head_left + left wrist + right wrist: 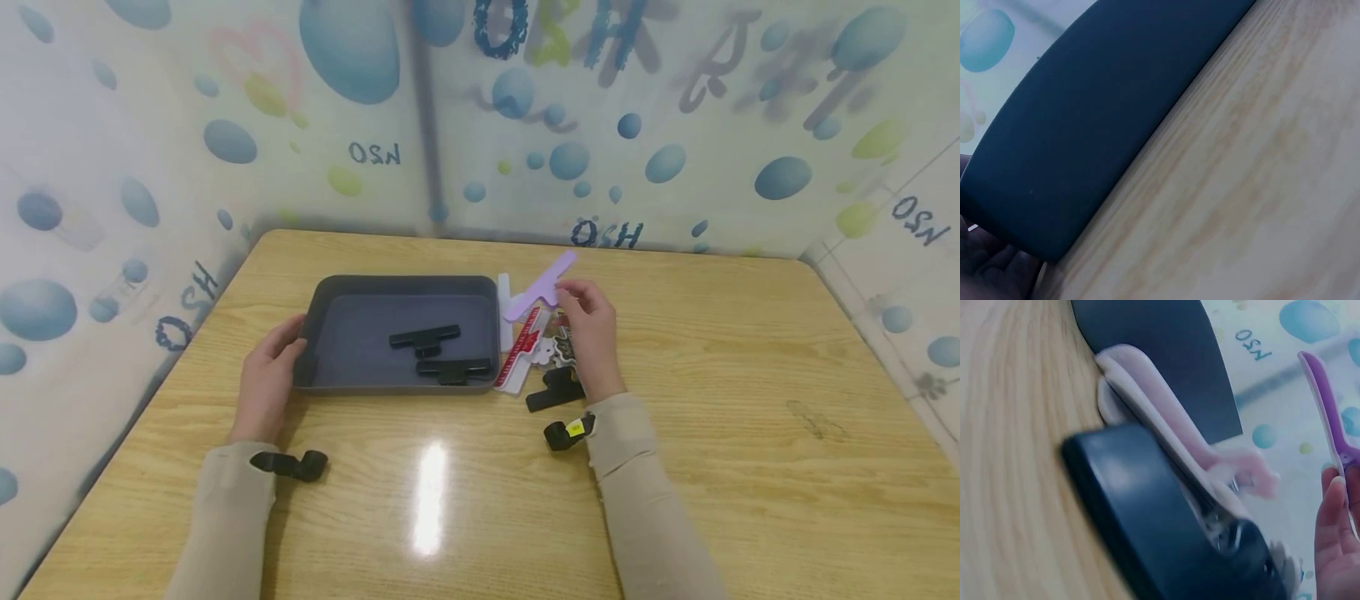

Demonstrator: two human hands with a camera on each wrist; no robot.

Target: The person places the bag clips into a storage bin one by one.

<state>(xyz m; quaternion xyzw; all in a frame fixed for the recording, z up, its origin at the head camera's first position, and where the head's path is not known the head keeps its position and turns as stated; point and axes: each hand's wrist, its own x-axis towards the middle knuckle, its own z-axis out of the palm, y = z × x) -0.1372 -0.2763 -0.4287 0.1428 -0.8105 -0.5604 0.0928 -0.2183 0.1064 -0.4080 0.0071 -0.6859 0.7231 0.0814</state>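
My right hand [595,337] pinches a purple bag clip [542,289] between thumb and fingertips, above a small pile of clips. In the right wrist view the purple clip [1324,403] is held up at the far right. At its left end, a dark grey rectangular tray [397,390] is gripped by my left hand [264,383]. Two black clips, one farther back [425,337] and one nearer the front [453,367], lie in the tray. Against its right side are a white clip [505,310], a red-and-white clip [519,350] and another black clip [553,393].
Patterned clips [562,342] in the pile are partly hidden by my right hand. The wooden table [360,500] meets a wall [465,150] printed with blue drops at its back edge. Both wrists carry small black cameras.
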